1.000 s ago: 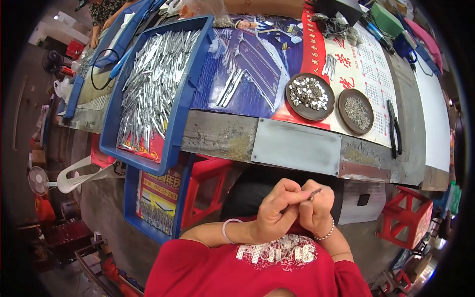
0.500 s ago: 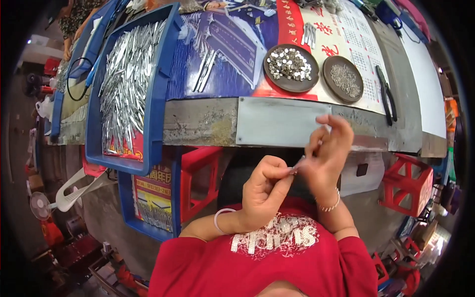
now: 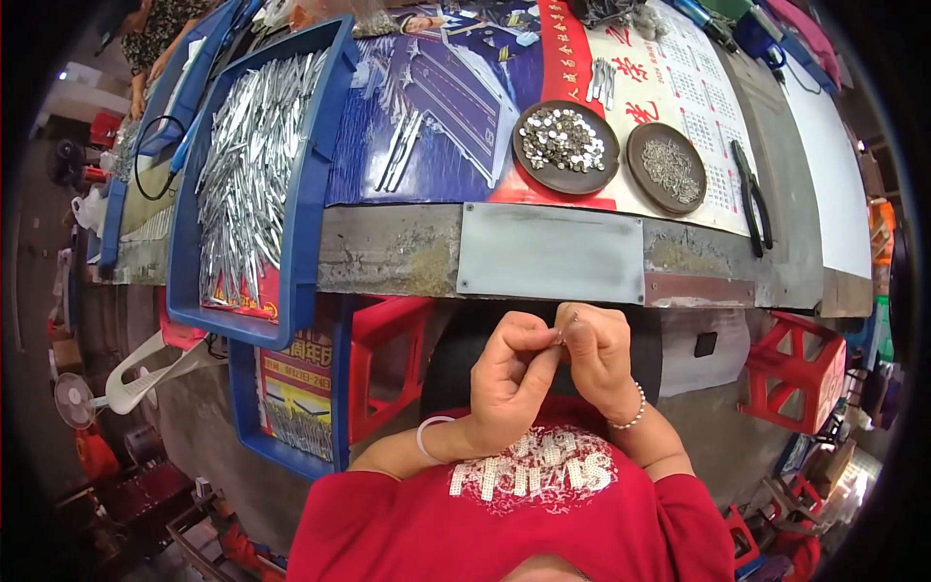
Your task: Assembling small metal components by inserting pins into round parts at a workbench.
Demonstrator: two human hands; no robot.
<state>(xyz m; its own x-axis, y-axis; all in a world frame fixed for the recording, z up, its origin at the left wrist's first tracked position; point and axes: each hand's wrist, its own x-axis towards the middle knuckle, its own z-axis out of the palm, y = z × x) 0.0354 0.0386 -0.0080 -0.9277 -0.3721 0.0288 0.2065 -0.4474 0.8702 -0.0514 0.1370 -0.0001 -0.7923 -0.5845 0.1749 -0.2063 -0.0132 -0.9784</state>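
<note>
My left hand [image 3: 511,371] and my right hand [image 3: 599,361] meet in front of my chest, below the table edge. The left thumb and forefinger are pinched together. Right beside their tips, the right thumb and bent fingers press together too. A tiny shiny piece shows at the fingertips, too small to name; the rest is hidden by the fingers. Beyond the hands, a brown dish [image 3: 566,188] holds small round silvery discs. A second brown dish [image 3: 669,207] is filled with fine wire-like metal bits.
A blue bin [image 3: 301,242] heaped with thin metal strips [image 3: 254,155] overhangs the table's left. Loose strips [image 3: 400,153] lie on the poster. Black-handled pliers [image 3: 752,199] rest at the right. Below are a lower blue bin [image 3: 341,388], a red stool [image 3: 388,364] and another red stool [image 3: 795,373].
My right hand has come down and left from its raised, spread pose, its fingers now closed against the left fingertips. The left hand has barely moved. The view has shifted slightly.
</note>
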